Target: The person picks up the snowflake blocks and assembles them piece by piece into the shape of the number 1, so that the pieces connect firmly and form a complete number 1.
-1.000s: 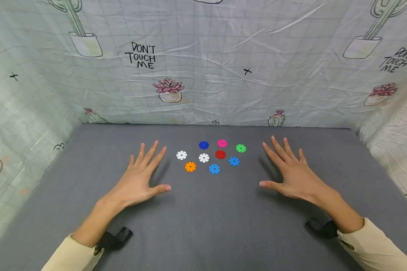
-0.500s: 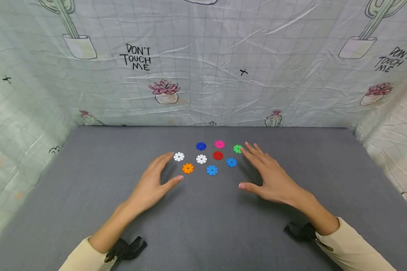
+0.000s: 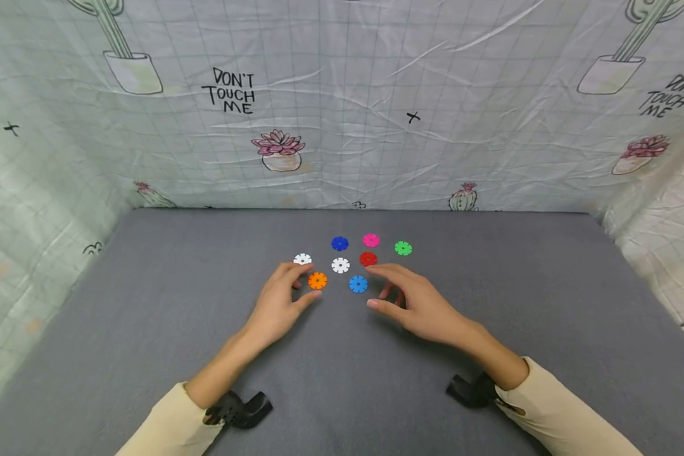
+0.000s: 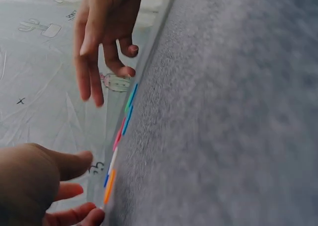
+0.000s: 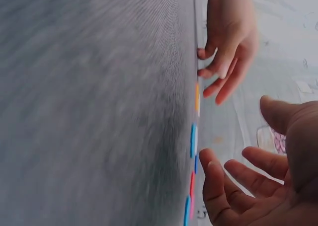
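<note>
Several notched plastic discs lie flat in a loose cluster mid-table in the head view. My left hand (image 3: pixel 276 304) hovers at the left side, fingers loosely bent with nothing between them, nearest the orange disc (image 3: pixel 317 284) and partly covering a white disc (image 3: pixel 303 257). On the other side, my right hand (image 3: pixel 424 309) hangs with thumb and index finger apart, its fingertips close by the red disc (image 3: pixel 368 256) and the light blue disc (image 3: pixel 358 288). Another light blue disc is hidden behind it. A second white disc (image 3: pixel 335 265) sits between the hands.
Farther back lie a dark blue disc (image 3: pixel 339 240), a pink disc (image 3: pixel 371 237) and a green disc (image 3: pixel 403 245). The grey tabletop (image 3: pixel 330 392) ends at a printed cloth (image 3: pixel 353 158) that hangs behind and along both sides.
Both hands have moved inward toward the discs, and their spread fingers have become loosely bent. The right hand now covers one light blue disc. The discs have stayed in place.
</note>
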Demonstrator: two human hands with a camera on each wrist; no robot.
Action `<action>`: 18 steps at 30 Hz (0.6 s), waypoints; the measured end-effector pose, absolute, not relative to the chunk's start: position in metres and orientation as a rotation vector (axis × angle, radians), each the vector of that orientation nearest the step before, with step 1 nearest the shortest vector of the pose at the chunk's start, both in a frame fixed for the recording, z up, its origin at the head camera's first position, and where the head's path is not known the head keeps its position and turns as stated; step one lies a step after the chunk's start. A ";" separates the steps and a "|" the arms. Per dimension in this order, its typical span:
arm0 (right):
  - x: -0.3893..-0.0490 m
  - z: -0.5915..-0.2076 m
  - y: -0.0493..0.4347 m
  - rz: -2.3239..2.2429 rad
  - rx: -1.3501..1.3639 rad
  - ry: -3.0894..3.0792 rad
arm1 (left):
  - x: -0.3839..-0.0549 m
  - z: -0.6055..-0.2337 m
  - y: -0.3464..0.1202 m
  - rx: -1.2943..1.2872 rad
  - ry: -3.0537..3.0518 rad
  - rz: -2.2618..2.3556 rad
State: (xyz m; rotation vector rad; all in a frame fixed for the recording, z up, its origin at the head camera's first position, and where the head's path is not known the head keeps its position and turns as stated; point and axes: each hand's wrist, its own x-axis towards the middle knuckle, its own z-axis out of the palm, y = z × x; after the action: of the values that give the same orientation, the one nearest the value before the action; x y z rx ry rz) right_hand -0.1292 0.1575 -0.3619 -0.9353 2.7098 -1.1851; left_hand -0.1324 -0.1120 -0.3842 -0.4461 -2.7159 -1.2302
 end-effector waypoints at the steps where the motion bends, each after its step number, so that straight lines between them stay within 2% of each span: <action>1: -0.131 -0.362 0.155 -1.182 -0.937 2.704 | -0.134 -0.385 -0.110 -0.445 -2.719 -1.214; 11: -0.141 -0.386 0.140 -1.226 -1.081 2.722 | -0.137 -0.399 -0.107 -0.571 -2.735 -0.975; 18: -0.140 -0.396 0.139 -1.184 -1.137 2.752 | -0.136 -0.403 -0.108 -0.609 -2.698 -0.999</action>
State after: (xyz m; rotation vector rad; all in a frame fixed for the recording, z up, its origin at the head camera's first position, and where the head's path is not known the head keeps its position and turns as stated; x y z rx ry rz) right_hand -0.1401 0.1387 -0.3959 -1.1370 2.7518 -1.1842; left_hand -0.1356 -0.1078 -0.4026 -0.6092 -2.6979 -0.9995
